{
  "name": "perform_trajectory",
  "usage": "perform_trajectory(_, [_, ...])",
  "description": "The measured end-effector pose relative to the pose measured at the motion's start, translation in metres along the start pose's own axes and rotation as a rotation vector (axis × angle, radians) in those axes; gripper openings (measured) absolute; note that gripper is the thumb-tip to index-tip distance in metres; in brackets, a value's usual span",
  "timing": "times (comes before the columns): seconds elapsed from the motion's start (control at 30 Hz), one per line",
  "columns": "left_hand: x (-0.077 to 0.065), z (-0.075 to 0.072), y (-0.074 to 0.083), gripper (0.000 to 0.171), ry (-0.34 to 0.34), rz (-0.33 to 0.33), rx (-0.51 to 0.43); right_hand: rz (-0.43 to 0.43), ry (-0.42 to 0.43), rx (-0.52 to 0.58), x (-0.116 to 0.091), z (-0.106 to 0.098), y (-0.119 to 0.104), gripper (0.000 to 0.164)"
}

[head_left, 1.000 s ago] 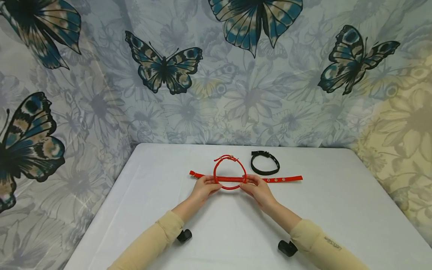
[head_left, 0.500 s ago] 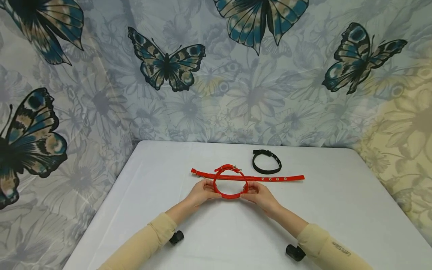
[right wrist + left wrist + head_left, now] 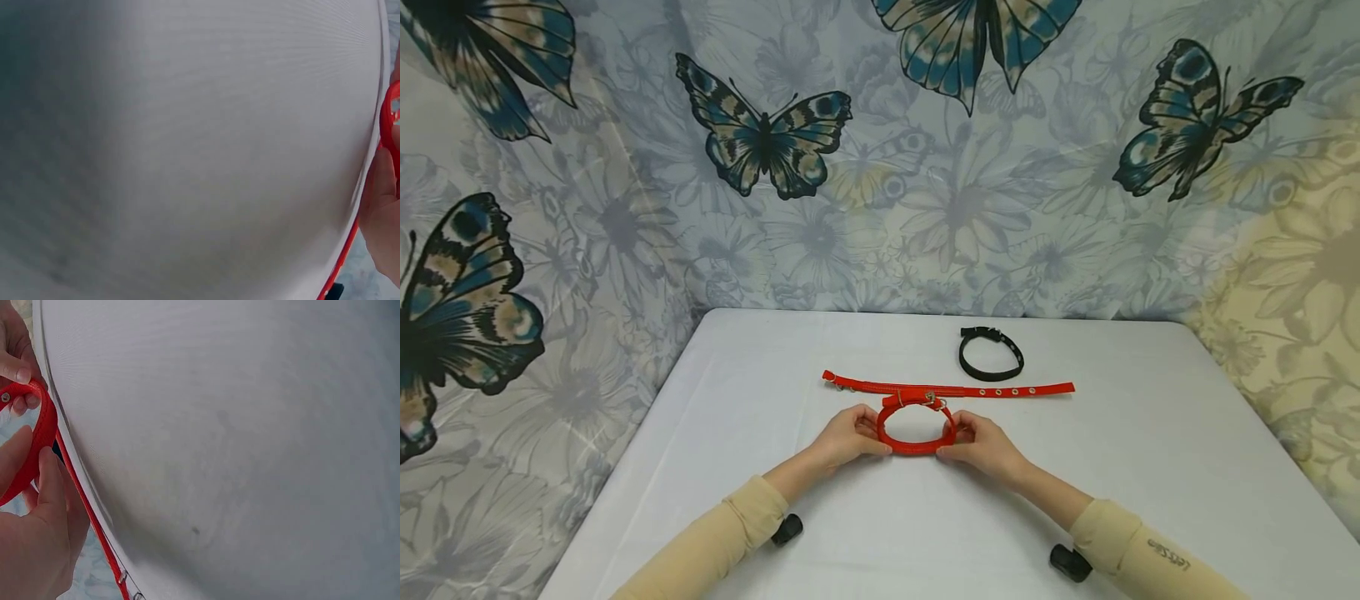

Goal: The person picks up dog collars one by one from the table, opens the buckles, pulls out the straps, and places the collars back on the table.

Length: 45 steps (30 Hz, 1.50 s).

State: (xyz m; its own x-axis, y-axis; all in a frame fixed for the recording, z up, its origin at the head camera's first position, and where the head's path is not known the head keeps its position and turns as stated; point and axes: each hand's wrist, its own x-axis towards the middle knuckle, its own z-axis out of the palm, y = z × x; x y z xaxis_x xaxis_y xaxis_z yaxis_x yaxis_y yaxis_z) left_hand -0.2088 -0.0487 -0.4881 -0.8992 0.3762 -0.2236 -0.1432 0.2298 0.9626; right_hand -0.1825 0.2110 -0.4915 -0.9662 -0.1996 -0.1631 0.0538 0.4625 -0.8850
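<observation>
Right sleeve [image 3: 1138, 560]: small dark lettering [image 3: 1168, 554] in one slanting line.
Lettering's place: well behind the fingers [image 3: 967, 421] of the right hand [image 3: 988, 450], past the cuff [image 3: 1092, 521].
Lettering's wording: too small and blurred to spell out surely.
Legible words: none.

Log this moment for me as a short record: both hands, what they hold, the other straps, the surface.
Left hand: pinches the left side of the red loop
Right hand: pinches its right side
Red loop: buckle side away from the person
Red strap: laid out lengthwise beyond the loop, eyelets toward its right end
Black loop: beyond the red strap
Surface: white table
</observation>
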Motion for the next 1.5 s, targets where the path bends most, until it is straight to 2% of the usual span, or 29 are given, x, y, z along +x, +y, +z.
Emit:
perform_trajectory(0.23, [-0.004,0.002,0.001,0.036,0.002,0.016,0.124,-0.065,-0.002,-0.103,-0.003,0.003,0.003,0.024])
perform_trajectory(0.83, [-0.007,0.005,0.004,0.037,0.02,0.034,0.198,-0.145,0.062,-0.087,-0.011,-0.011,-0.006,0.027])
perform_trajectory(1.2, [-0.008,0.003,0.004,0.035,0.016,0.027,0.198,-0.138,0.059,-0.101,-0.013,-0.011,-0.004,0.023])
perform_trajectory(1.5, [-0.01,-0.005,0.005,0.034,0.017,0.057,0.125,-0.125,0.046,-0.073,-0.019,-0.012,-0.016,0.023])
